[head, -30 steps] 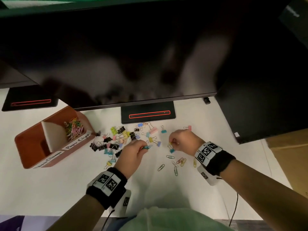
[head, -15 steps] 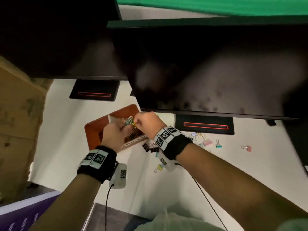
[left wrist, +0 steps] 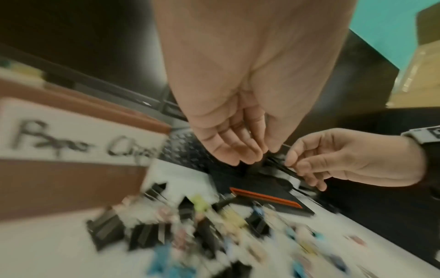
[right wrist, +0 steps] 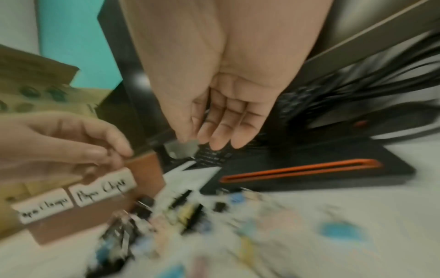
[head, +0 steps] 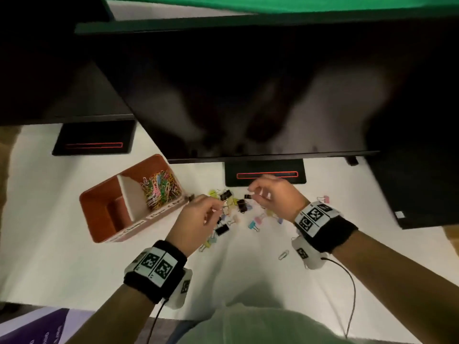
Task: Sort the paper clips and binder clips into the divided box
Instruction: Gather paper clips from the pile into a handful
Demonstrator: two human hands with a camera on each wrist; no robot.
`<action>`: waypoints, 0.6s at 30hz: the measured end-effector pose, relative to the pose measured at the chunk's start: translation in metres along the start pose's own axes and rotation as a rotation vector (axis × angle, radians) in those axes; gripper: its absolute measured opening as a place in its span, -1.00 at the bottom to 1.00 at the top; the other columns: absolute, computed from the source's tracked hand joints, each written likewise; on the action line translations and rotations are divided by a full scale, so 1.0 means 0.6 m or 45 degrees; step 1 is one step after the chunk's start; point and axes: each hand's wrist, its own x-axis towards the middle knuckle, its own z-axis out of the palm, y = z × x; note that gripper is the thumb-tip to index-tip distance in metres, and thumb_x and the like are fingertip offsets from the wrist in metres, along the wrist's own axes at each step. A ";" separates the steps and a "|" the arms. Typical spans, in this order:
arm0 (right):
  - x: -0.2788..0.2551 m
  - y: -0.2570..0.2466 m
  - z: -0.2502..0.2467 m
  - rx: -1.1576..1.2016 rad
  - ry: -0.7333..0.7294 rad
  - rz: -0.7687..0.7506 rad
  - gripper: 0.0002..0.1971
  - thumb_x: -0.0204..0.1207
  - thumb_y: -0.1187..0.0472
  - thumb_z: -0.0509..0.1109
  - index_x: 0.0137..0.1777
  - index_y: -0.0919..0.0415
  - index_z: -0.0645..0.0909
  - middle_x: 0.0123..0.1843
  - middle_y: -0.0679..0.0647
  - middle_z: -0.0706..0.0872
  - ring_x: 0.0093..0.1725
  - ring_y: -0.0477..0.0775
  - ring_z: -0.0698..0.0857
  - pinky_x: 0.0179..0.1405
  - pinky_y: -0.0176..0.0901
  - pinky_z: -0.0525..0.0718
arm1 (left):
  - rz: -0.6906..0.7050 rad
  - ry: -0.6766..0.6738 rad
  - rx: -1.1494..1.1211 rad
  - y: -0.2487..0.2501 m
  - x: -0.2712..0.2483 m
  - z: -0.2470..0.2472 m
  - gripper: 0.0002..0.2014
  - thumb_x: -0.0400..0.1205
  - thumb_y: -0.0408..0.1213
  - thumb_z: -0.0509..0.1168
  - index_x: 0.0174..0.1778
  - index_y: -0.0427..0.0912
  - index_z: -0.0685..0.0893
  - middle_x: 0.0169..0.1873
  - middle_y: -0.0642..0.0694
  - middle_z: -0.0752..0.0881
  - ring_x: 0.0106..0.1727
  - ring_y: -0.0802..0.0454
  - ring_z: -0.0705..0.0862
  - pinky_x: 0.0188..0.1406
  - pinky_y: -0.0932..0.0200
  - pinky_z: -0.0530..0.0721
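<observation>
Hands: the left hand (head: pixel 198 219) and right hand (head: pixel 275 194) are now hovering over the clip scatter; half a second ago both were bunched over the box's paper-clip side.
Left hand: fingers are curling loosely, tips close together; whether anything thin is pinched there, I cannot tell through the blur.
Right hand: thumb and forefinger are meeting around a small grey smudge in the right wrist view; clip or blur, I cannot tell.
Divided box (head: pixel 99 202): sitting left of the pile, well clear of both hands; the far compartment is holding a heap of coloured paper clips (head: pixel 160 188), the near one is showing bare floor.
Binder clips (head: pixel 238 209): lying strewn on the white desk (head: pixel 62 256) between box and monitor stand (head: pixel 265 175), directly under the hands.
Stray paper clip (head: pixel 283 254): lying alone near the right wrist.
Meaning: the paper-clip drop is looking done; binder clips are probably coming next, none boxed yet.
</observation>
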 end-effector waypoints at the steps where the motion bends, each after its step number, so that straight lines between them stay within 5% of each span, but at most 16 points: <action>1: -0.028 0.036 -0.013 -0.075 -0.042 0.101 -0.83 0.50 0.13 0.42 0.08 0.05 0.63 -0.15 -0.13 0.58 -0.23 -0.06 0.59 -0.08 -0.11 0.65 | -0.003 -0.061 -0.002 0.012 0.003 0.027 -0.87 0.57 -0.30 0.34 0.00 -0.07 0.67 -0.14 0.11 0.60 -0.19 0.31 0.59 -0.14 0.41 0.56; 4: -0.118 0.130 -0.041 -0.250 -0.215 0.412 -0.76 0.44 -0.06 0.44 0.03 -0.04 0.53 -0.28 -0.23 0.49 -0.25 -0.08 0.58 0.03 -0.03 0.65 | -0.008 -0.297 0.056 0.042 0.009 0.112 -0.82 0.54 -0.19 0.38 0.02 -0.10 0.65 -0.14 0.08 0.55 -0.23 0.25 0.54 -0.15 0.34 0.48; 7: -0.197 0.189 -0.051 -0.300 -0.325 0.596 -0.64 0.37 -0.16 0.46 0.04 -0.02 0.48 -0.19 -0.13 0.57 -0.19 -0.03 0.61 -0.12 -0.15 0.60 | -0.054 -0.482 0.121 0.071 0.010 0.182 -0.77 0.52 -0.10 0.38 0.01 -0.12 0.61 -0.13 0.04 0.54 -0.18 0.12 0.55 -0.13 0.29 0.52; 11: -0.260 0.226 -0.044 -0.270 -0.315 0.643 -0.55 0.29 -0.19 0.51 0.06 -0.03 0.46 -0.06 -0.16 0.56 -0.14 -0.06 0.59 -0.18 -0.20 0.50 | -0.125 -0.582 0.197 0.091 0.010 0.250 -0.70 0.45 0.03 0.39 -0.06 -0.07 0.57 -0.15 0.06 0.51 -0.12 0.13 0.51 -0.13 0.26 0.49; 18: -0.268 0.233 -0.013 -0.093 -0.284 0.583 -0.71 0.37 0.11 0.52 0.06 0.07 0.58 0.03 0.00 0.73 -0.03 0.00 0.69 0.03 -0.13 0.66 | -0.147 -0.499 0.263 0.082 0.003 0.287 -0.92 0.54 -0.21 0.35 -0.17 -0.13 0.64 -0.20 0.05 0.50 -0.08 0.06 0.51 -0.03 0.19 0.53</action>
